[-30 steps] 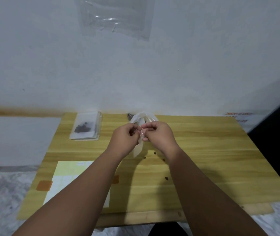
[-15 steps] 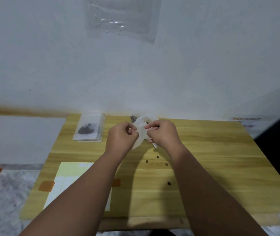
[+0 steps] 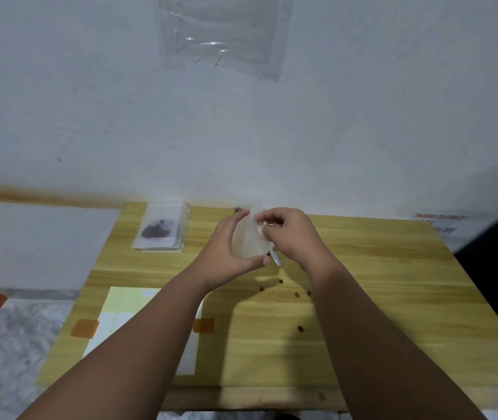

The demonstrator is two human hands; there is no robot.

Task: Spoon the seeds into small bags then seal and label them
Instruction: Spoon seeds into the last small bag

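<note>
Whereas a second ago both hands pinched the small clear bag [image 3: 247,239] at its mouth and let it hang, the left hand [image 3: 226,253] now cups it from the side, fingers curled round it, above the far middle of the bench [image 3: 393,283]. The right hand [image 3: 293,234] pinches the bag's top edge, what looks like the spoon [image 3: 275,258] tucked under it. The bag seems empty, probably being opened for filling. Loose seeds [image 3: 296,294] lie nearby; filled bags [image 3: 161,230] sit at the far left corner.

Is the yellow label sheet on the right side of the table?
No, the label sheet lies front left on the table, beneath the left forearm.
</note>
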